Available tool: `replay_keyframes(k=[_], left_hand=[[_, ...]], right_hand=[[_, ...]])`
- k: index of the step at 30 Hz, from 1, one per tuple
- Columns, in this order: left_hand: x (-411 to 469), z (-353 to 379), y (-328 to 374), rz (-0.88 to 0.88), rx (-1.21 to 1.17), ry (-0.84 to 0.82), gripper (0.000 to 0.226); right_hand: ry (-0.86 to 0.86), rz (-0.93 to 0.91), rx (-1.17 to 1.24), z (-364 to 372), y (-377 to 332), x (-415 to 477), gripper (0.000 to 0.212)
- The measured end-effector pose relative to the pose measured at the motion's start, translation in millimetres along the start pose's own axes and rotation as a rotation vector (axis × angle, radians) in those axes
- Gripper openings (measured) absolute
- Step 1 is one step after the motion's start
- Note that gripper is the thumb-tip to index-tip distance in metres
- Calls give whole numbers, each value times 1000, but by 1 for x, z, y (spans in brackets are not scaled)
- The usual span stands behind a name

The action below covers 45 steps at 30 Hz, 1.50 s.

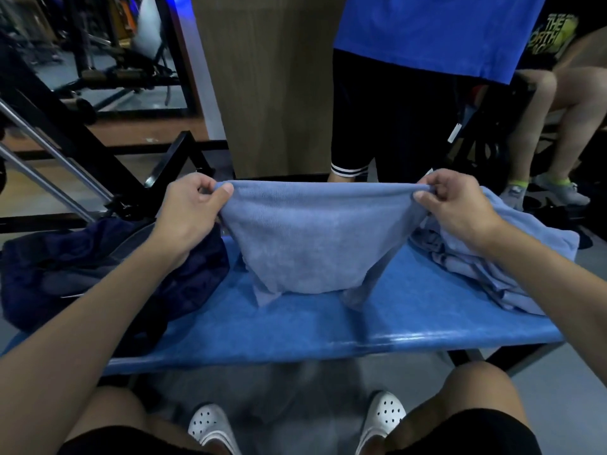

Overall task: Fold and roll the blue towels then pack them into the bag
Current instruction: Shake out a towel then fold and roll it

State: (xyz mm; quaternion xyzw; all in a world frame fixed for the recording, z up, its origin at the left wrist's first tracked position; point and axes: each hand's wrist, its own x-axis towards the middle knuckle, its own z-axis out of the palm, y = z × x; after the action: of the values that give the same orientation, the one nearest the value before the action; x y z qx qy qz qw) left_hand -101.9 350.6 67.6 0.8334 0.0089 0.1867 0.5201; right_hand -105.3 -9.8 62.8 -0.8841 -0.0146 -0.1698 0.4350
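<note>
Above the bench (328, 326), the left hand (193, 208) and right hand (456, 205) each pinch a top corner of a blue towel (312, 244), its lower edge touching the bench. It looks soft and light, sagging between the hands, so the corners seem the best hold. More towels (512, 257) lie at the bench's right end, the dark bag (98, 267) at its left.

Bare strip of my padded blue bench (328, 326) open near front edge. Dark navy fabric bag (108, 267) blocks left; stacked light-blue towels (512, 257) block right; hanging light-blue towel (315, 238) fills centre.
</note>
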Motion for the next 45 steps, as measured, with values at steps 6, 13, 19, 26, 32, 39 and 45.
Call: replay_keyframes(k=[6,13,19,26,32,39,45], left_hand=[[6,-5,1,-77,-127,-22,4],[-1,-18,-5,-66,-115,-202,33],[0,-26,-3,29,41,-92,13],[4,-27,2,-50,-162,2,10],[8,-25,1,-21,-70,83,6],[1,-27,2,-119,-160,-229,14],[-9,-29,0,34,171,-243,14]], right_hand=[[7,99,281,1,-6,-1,6],[-128,101,256,-9,-13,-9,36],[-71,-15,55,-12,-17,-10,9],[39,-3,181,-17,-17,-7,5],[44,-32,175,-17,-22,-4,8],[4,-17,113,-18,-14,-10,17],[-70,0,29,-24,-6,-18,19]])
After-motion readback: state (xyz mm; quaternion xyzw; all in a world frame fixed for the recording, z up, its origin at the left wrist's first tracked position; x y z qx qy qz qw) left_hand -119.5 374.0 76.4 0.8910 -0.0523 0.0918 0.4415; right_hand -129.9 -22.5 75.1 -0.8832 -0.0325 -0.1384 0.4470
